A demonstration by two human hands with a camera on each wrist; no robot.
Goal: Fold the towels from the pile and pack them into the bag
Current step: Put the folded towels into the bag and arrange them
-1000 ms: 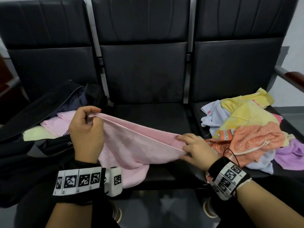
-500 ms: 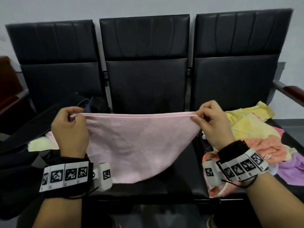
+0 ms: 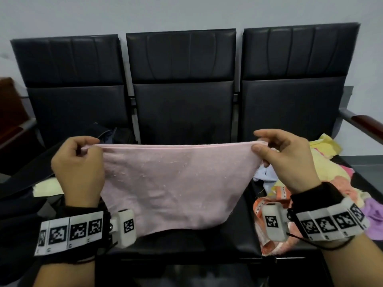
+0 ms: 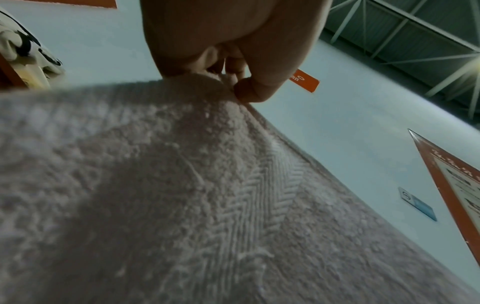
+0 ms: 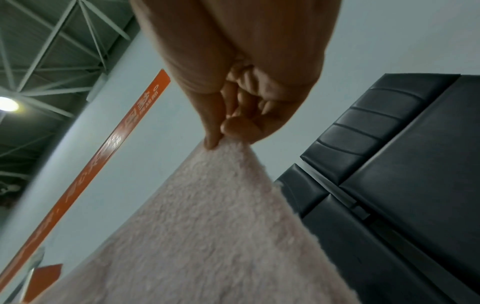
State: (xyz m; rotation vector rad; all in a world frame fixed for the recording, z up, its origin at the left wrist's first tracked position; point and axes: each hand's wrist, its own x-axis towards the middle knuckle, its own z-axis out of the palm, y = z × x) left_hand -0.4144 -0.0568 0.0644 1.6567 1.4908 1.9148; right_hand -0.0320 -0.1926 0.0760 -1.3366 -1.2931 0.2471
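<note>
A pink towel (image 3: 172, 183) hangs spread out in the air over the middle seat, its top edge pulled taut. My left hand (image 3: 87, 150) pinches its top left corner, and my right hand (image 3: 261, 147) pinches its top right corner. The left wrist view shows the towel (image 4: 182, 195) pinched by my left hand (image 4: 231, 86). In the right wrist view the towel (image 5: 207, 226) hangs from the thumb and fingers of my right hand (image 5: 221, 135). The pile of coloured towels (image 3: 323, 183) lies on the right seat. The dark bag (image 3: 24, 183) lies open on the left seat with a pale yellow towel (image 3: 47, 186) inside.
A row of three black padded seats (image 3: 182, 112) stands against a pale wall. A wooden-topped armrest (image 3: 364, 123) sticks out at the right end. Another armrest (image 3: 12, 131) is at the far left.
Both hands have lifted the pink towel off the seat and moved apart, stretching its top edge flat. The right hand rose from near the pile to the towel's right corner.
</note>
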